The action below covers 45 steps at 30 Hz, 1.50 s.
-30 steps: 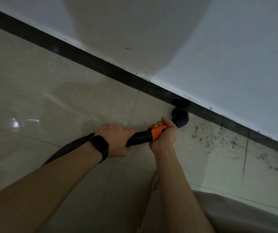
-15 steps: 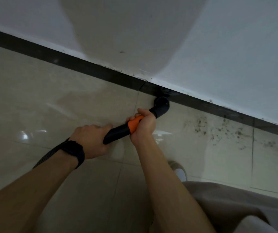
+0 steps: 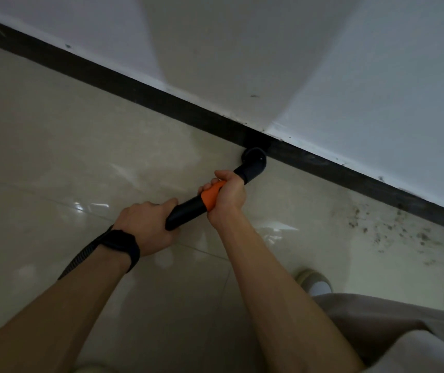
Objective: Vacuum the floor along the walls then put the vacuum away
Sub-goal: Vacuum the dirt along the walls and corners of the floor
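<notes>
fig. | your right hand (image 3: 225, 193) is clamped on the orange collar (image 3: 211, 196), your left hand (image 3: 145, 224) wrapped round the black wand (image 3: 186, 214) | nozzle (image 3: 253, 164) meets the floor (image 3: 54, 157) at the baseboard (image 3: 135, 87), now further left than a second ago | dark specks (image 3: 393, 227) lie well apart to its right, likely still unvacuumed

The vacuum wand (image 3: 188, 208) meets the baseboard (image 3: 135, 90), debris (image 3: 393, 232) to its right.
</notes>
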Tool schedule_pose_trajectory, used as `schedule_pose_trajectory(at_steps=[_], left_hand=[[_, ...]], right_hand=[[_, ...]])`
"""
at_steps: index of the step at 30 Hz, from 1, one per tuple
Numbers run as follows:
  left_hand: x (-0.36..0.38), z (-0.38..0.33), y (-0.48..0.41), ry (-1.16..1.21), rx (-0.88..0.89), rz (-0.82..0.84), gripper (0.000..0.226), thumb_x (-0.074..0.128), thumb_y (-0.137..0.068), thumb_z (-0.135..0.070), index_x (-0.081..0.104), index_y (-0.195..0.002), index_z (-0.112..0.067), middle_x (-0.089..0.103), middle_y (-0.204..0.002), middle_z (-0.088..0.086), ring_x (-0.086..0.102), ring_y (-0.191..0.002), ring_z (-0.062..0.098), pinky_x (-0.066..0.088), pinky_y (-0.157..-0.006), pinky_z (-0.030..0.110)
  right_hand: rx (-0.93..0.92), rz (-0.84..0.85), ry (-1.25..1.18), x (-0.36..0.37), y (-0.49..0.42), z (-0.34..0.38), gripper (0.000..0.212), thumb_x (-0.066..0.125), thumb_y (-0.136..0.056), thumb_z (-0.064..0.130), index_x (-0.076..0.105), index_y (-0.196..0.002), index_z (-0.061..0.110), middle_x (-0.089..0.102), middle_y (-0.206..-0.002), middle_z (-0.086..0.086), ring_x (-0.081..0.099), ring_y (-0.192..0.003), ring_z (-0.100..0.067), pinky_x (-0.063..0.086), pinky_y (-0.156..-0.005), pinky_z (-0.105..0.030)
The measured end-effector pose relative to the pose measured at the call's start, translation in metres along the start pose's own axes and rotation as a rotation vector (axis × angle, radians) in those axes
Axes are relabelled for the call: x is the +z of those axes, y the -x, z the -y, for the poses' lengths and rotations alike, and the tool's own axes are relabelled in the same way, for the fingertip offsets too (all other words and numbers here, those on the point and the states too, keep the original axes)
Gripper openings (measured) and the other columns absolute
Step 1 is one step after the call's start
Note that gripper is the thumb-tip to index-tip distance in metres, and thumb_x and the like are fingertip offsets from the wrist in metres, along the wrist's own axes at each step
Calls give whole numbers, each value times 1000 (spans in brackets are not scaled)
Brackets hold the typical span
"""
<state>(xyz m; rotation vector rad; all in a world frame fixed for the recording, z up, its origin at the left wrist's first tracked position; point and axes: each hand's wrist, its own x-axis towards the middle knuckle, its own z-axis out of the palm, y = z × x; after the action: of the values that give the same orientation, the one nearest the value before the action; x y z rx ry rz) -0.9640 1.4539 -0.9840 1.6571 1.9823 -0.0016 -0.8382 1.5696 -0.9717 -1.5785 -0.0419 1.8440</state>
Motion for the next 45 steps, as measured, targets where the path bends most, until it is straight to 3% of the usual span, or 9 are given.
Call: schedule_pose_trajectory(at_steps=[6, 9, 14, 16, 21, 25, 33, 38, 45], left_hand=[[-1, 25, 22, -2, -86, -52, 30, 60, -80, -43, 31, -86, -36, 43, -58, -11, 46, -51, 18, 29, -48, 26], [-4, 35, 28, 6, -127, -61, 31, 59, -80, -44, 30, -86, -36, 45, -60, -11, 47, -52, 18, 30, -48, 26], [-19, 55, 38, 138, -261, -57, 27, 62, -77, -45, 36, -81, -37, 52, -63, -9, 47, -54, 15, 29, -49, 26], [-23, 60, 47, 218, -324, -51, 25, 59, -75, -48, 38, -79, -36, 55, -67, -9, 52, -59, 17, 35, -52, 27], [-24, 61, 84, 297, -485, -30, 22, 56, -76, -47, 36, -82, -38, 49, -67, -12, 56, -65, 19, 33, -54, 27], [-47, 45, 139, 378, -595, 7, 26, 59, -73, -45, 40, -86, -35, 48, -65, -14, 57, -66, 19, 36, -54, 26], [-143, -78, 259, 818, -838, -44, 43, 72, -64, -62, 50, -94, -39, 64, -82, -13, 61, -72, 7, 55, -66, 31], [-235, -183, 312, 766, -951, -216, 64, 64, -55, -81, 41, -101, -42, 62, -91, -15, 61, -81, 15, 52, -70, 34], [-322, -330, 381, 863, -1151, -441, 66, 66, -66, -63, 33, -121, -45, 66, -115, -6, 65, -99, 28, 55, -77, 35]], right_hand=[[52, 86, 119, 26, 7, -22, 17, 60, -80, -3, 49, -78, 10, 46, -58, -6, 46, -40, -19, 48, -48, -28], [67, 159, 187, 33, 7, -28, 18, 63, -83, 0, 51, -92, 9, 50, -60, -7, 52, -44, -21, 52, -54, -33], [137, 303, 516, 44, 11, -48, 35, 79, -88, 41, 60, -105, 18, 73, -77, -4, 73, -76, -18, 62, -74, -42], [119, 329, 572, 54, 18, -61, 37, 82, -86, 41, 62, -104, 17, 74, -83, -6, 73, -82, -21, 63, -81, -46], [238, 326, 510, 72, 54, -99, 22, 79, -91, 22, 60, -93, 12, 68, -71, -6, 72, -68, -23, 59, -64, -36], [444, 265, 518, 86, 102, -98, 26, 69, -93, 12, 49, -78, 14, 48, -60, -2, 50, -48, -18, 49, -55, -31], [398, 338, 782, 111, 247, -3, 27, 59, -87, 3, 44, -72, 19, 43, -55, 3, 40, -41, -13, 40, -51, -26], [351, 471, 937, 132, 383, 85, 24, 59, -85, 2, 46, -74, 18, 43, -57, 3, 41, -45, -14, 42, -50, -26], [290, 599, 1094, 125, 548, 193, 25, 60, -84, 3, 47, -69, 17, 45, -58, 2, 43, -46, -15, 42, -55, -30]])
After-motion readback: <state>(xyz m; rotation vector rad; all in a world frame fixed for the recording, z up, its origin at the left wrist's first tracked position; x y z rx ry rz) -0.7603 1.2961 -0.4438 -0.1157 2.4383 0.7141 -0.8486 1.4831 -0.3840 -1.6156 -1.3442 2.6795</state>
